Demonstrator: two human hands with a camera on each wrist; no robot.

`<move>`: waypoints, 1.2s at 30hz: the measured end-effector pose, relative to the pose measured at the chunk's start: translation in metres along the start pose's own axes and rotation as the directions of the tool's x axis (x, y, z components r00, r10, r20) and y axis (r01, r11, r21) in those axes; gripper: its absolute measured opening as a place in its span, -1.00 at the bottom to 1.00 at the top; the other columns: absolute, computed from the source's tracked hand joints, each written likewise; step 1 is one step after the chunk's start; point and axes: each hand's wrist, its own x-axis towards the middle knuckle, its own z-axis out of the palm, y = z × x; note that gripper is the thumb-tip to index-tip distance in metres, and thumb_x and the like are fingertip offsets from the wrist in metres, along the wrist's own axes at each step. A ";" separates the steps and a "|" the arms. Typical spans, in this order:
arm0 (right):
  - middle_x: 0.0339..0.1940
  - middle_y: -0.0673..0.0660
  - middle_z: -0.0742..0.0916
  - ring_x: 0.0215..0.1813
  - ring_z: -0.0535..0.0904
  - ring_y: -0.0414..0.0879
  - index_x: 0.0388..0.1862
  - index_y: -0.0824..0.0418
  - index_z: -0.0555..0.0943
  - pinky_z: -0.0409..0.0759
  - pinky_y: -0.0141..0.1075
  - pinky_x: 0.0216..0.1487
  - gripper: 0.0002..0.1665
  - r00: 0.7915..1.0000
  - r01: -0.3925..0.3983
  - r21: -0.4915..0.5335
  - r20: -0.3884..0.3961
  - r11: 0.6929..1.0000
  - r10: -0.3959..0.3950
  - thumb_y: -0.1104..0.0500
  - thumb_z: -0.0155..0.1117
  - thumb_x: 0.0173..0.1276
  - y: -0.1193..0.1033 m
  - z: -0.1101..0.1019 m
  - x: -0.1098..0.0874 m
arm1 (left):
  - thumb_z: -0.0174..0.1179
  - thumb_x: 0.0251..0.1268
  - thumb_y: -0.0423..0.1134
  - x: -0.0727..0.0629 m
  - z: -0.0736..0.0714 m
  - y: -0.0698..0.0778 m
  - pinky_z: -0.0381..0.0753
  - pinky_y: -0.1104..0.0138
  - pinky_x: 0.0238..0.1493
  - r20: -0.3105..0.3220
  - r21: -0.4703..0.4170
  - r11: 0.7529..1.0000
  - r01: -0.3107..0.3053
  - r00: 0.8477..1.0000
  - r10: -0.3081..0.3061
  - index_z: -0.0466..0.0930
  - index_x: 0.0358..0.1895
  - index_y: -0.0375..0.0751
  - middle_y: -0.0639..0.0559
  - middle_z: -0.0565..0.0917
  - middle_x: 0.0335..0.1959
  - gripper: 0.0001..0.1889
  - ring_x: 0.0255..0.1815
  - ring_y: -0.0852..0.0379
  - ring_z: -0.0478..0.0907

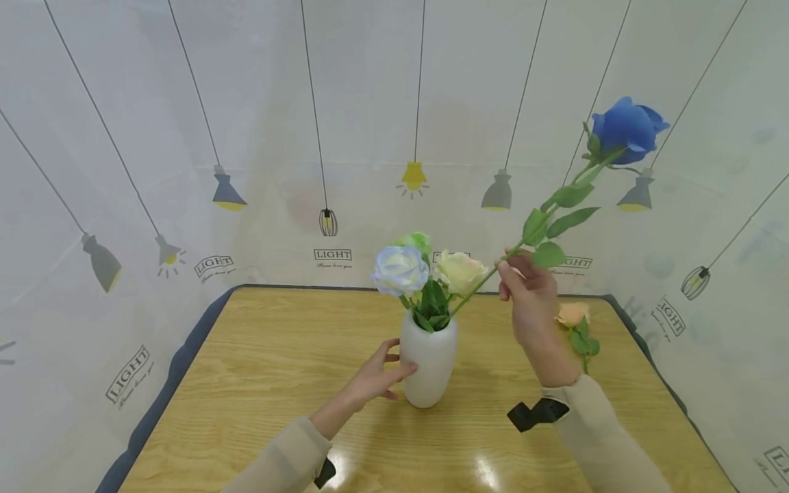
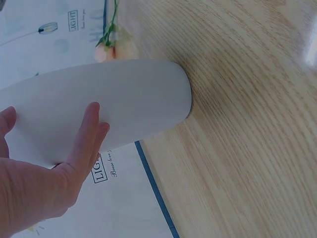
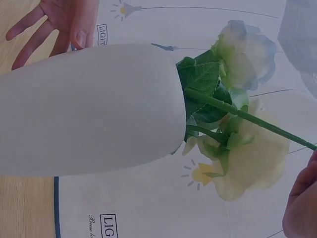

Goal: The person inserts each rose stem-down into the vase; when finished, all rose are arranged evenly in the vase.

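A white vase (image 1: pixel 429 363) stands upright on the table, holding a pale blue-and-white rose (image 1: pixel 401 270) and a cream rose (image 1: pixel 459 272) among green leaves. My left hand (image 1: pixel 377 373) touches the vase's left side, its fingers spread and fairly straight; in the right wrist view the left thumb lies against the vase. Between thumb and fingers, my right hand (image 1: pixel 531 291) pinches the green stem (image 3: pixel 267 127) of a large blue rose (image 1: pixel 627 131). This rose leans to the upper right, and its stem runs down to the vase mouth, where the lower end is hidden.
A peach rose (image 1: pixel 573 314) lies at the table's right, beyond my right forearm. The wooden table (image 1: pixel 271 356) has a dark blue edge. Behind and beside it hangs a pale cloth (image 1: pixel 370 103) printed with lamps.
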 end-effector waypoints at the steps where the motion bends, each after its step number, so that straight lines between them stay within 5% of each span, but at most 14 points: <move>1: -0.42 0.07 0.64 -0.71 0.33 -0.21 -0.28 0.24 0.57 0.31 -0.47 -0.68 -0.79 1.000 0.013 -0.029 0.021 0.999 -0.013 0.47 0.12 0.19 0.000 0.002 -0.001 | 0.18 0.04 0.13 0.000 0.000 0.000 0.57 0.14 -0.35 0.001 0.000 1.000 -0.001 1.000 0.001 -0.05 0.34 -0.18 -0.32 0.19 0.19 -0.12 0.02 -0.19 0.36; 6: -0.43 0.07 0.61 -0.68 0.36 -0.21 -0.26 0.39 0.53 0.36 -0.48 -0.66 -0.87 0.985 0.090 -0.192 0.160 0.977 -0.059 0.47 0.11 0.20 -0.003 0.014 -0.007 | 0.18 0.05 0.13 0.000 0.000 0.000 0.57 0.12 -0.34 0.005 -0.003 1.000 -0.009 1.000 0.009 -0.05 0.34 -0.19 -0.33 0.18 0.19 -0.12 0.05 -0.22 0.33; 12: -0.55 0.22 0.58 -0.70 0.37 -0.08 -0.22 0.51 0.48 0.37 -0.39 -0.65 -0.84 0.960 0.139 -0.434 0.278 0.890 -0.014 0.43 0.11 0.22 -0.008 0.027 -0.022 | 0.17 0.05 0.14 0.000 0.001 0.000 0.57 0.13 -0.36 0.000 0.006 1.000 -0.008 1.000 0.008 -0.04 0.34 -0.16 -0.31 0.19 0.19 -0.13 0.01 -0.18 0.37; 17: -0.53 0.25 0.60 -0.73 0.36 -0.08 -0.27 0.39 0.51 0.33 -0.38 -0.73 -0.90 0.946 0.156 -0.552 0.322 0.819 0.037 0.39 0.15 0.21 -0.003 0.030 -0.032 | 0.18 0.04 0.14 -0.001 0.001 0.001 0.57 0.14 -0.37 -0.006 0.009 1.000 -0.004 1.000 0.004 -0.02 0.33 -0.16 -0.32 0.20 0.18 -0.14 -0.02 -0.16 0.40; 23: -0.88 -0.02 0.40 -0.83 0.20 -0.26 -0.35 0.25 0.56 0.18 -0.38 -0.84 -0.96 0.930 0.193 -0.648 0.359 0.737 0.072 0.30 0.20 0.21 0.026 0.018 -0.039 | 0.17 0.07 0.12 -0.003 0.001 0.003 0.57 0.12 -0.36 -0.003 0.010 1.000 -0.010 1.000 0.010 -0.04 0.33 -0.19 -0.34 0.19 0.18 -0.14 0.01 -0.22 0.36; 29: -0.71 -0.02 0.53 -0.76 0.28 -0.24 -0.42 0.28 0.55 0.27 -0.38 -0.80 -0.97 0.916 0.235 -0.695 0.393 0.680 0.085 0.32 0.23 0.13 0.037 0.013 -0.043 | 0.18 0.05 0.13 -0.002 0.001 0.002 0.57 0.13 -0.37 -0.009 0.011 1.000 -0.006 1.000 0.006 -0.04 0.34 -0.19 -0.34 0.19 0.18 -0.13 0.02 -0.23 0.35; 36: -0.61 0.03 0.57 -0.68 0.36 -0.17 -0.35 0.26 0.60 0.33 -0.34 -0.77 -0.91 0.912 0.175 -0.769 0.361 0.614 0.193 0.29 0.24 0.14 0.034 0.011 -0.046 | 0.19 0.03 0.14 -0.002 0.002 0.002 0.57 0.12 -0.36 -0.010 0.006 1.000 0.003 1.000 -0.003 -0.05 0.34 -0.18 -0.33 0.19 0.18 -0.11 0.01 -0.21 0.36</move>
